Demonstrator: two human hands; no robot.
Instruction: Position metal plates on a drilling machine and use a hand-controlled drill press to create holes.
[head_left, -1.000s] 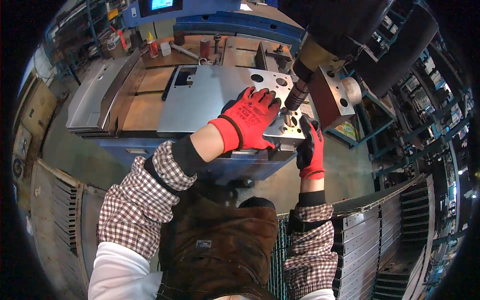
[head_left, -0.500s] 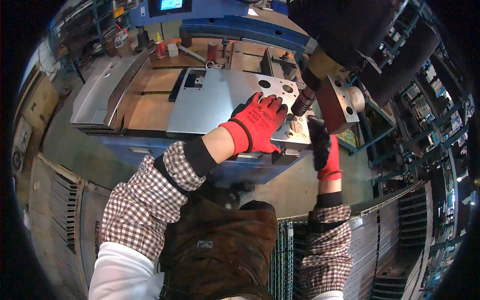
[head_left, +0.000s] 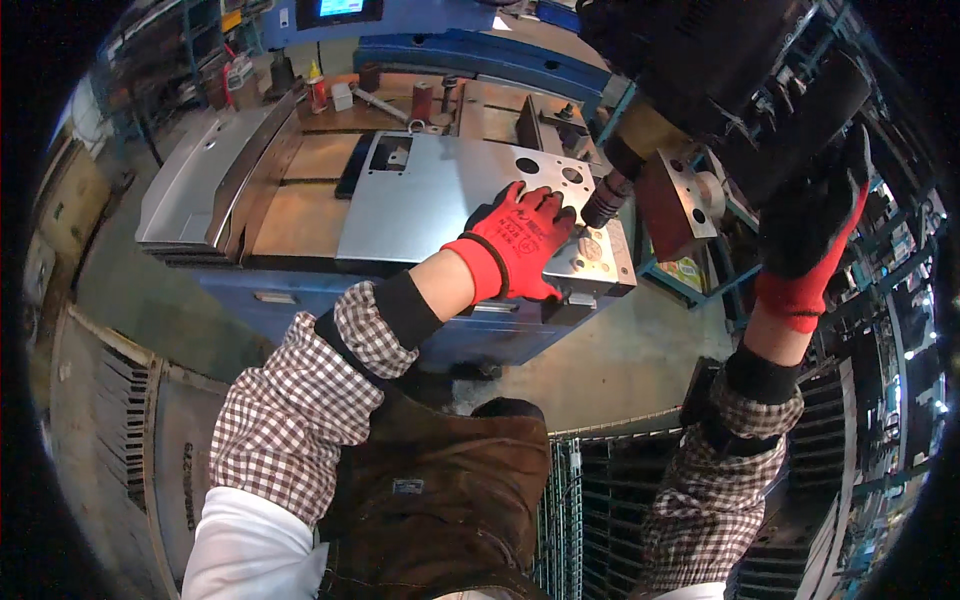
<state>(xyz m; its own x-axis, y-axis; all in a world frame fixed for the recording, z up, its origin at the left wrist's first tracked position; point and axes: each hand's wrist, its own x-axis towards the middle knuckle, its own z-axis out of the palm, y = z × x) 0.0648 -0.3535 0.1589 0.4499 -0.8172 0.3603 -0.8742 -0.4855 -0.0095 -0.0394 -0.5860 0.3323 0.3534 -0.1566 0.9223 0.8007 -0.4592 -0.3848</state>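
My left hand (head_left: 518, 243), in a red and black glove, lies with fingers spread on the right part of a flat silver metal panel (head_left: 430, 200). The panel has a square cutout at its left and round holes at its right. Just right of these fingers, the dark tool holder (head_left: 607, 200) of a drilling machine points down at the panel's holed end. My right hand (head_left: 815, 235), gloved alike, is raised at the right beside the machine's black housing (head_left: 700, 60). Its fingers stretch upward, partly lost against the dark background, with no held thing visible.
Bent metal panels (head_left: 205, 190) are stacked at the bench's left. A glue bottle (head_left: 317, 90), a hammer-like tool (head_left: 383, 105) and a red cylinder (head_left: 422, 100) stand or lie behind the panel. A red-sided block (head_left: 670, 205) hangs beside the tool holder. Racks (head_left: 890, 300) fill the right side.
My right hand has moved from beside the tool holder up and out to the right. The left hand stays on the panel. The view has shifted slightly.
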